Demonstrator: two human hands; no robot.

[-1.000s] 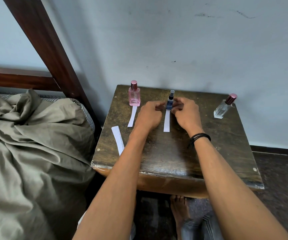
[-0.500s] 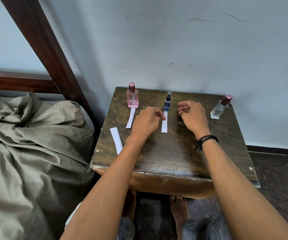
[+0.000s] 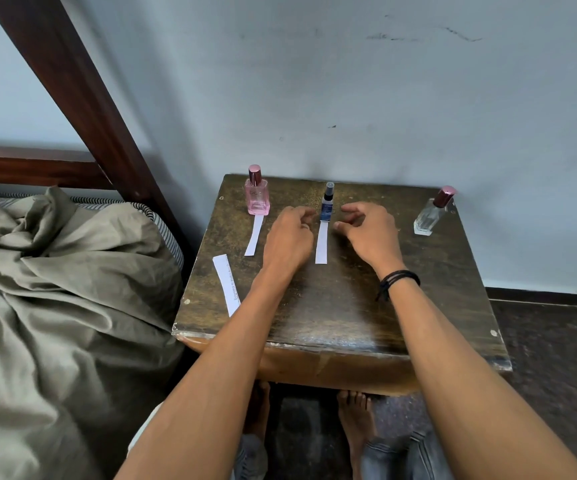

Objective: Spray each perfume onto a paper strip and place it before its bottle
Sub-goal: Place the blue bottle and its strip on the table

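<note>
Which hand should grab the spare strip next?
Left. The spare strip lies at the table's left edge, just beside the left forearm, and the left hand is empty. The right hand, also empty, would have to cross over; it sits nearer the clear bottle.

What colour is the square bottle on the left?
Pink: the square glass perfume bottle is see-through pink with a shiny rose cap, seen in the head view.

Soft, even daylight fills the room, moderately bright. The table (image 3: 332,306) top carries a pale sheen near its front edge, and faint shadows lie under both forearms. Focus is sharp at the centre; the bed frame (image 3: 72,98) leans with wide-angle distortion, and the corners look slightly smeared.
</note>
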